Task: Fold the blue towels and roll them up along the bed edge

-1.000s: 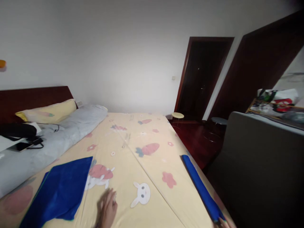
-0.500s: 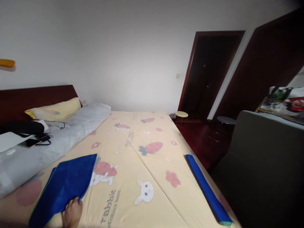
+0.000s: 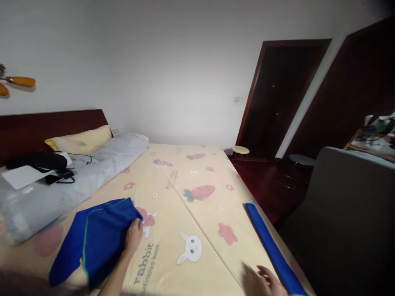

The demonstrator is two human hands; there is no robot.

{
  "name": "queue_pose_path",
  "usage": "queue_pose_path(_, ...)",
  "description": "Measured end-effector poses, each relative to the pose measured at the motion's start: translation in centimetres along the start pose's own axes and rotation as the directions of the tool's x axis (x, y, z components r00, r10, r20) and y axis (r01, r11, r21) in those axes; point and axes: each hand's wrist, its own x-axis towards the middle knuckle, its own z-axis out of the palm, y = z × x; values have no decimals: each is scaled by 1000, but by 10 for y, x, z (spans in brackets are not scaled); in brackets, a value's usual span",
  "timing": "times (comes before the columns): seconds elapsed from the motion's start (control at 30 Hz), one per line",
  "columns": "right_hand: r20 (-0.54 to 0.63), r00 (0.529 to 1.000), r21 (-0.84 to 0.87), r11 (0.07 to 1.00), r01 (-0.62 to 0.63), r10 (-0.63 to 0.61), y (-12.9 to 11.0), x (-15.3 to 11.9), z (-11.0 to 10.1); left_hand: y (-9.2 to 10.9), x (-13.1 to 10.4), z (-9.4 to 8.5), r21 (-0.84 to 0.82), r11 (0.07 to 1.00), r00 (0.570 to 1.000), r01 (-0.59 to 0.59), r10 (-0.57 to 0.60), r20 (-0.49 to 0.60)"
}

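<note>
A blue cloth [image 3: 105,234] with green edge stitching lies partly folded over on the left of the bed. My left hand [image 3: 134,236] is closed on its right-hand corner, and the fingertips are partly hidden by the fabric. Down at the lower right, my right hand [image 3: 269,283] hovers over the sheet with its fingers apart and nothing in it; the lower part is cut off by the frame. Just right of that hand, a long, narrow blue folded cloth [image 3: 271,246] with a green end lies along the bed's right edge.
A cream bedsheet [image 3: 173,255] with rabbits and carrots covers the bed. On the left are a grey rolled quilt [image 3: 101,168] bearing black and white items and a yellow pillow [image 3: 88,142]. Stools [image 3: 240,150] and a grey panel [image 3: 348,213] stand on the right.
My left hand has moved right and farther up the bed with the cloth's edge, turning part of the cloth over. My right hand has come into view. The view has turned slightly left.
</note>
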Motion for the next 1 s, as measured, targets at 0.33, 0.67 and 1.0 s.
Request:
queue_pose_path(0.33, 640, 758, 565, 746, -352, -127, -155, -38, 153, 142, -139, 117, -392, 905, 849, -166, 334, 410)
queue_pose_path(0.67, 446, 884, 418, 841, -345, 140, -81, 15, 93, 72, -77, 79, -66, 997, 913, -31, 55, 404)
queue_pose_path(1.0, 66, 997, -26, 998, 52, -50, -102, 3, 111, 44, -89, 97, 67, 995, 874, -72, 30, 486)
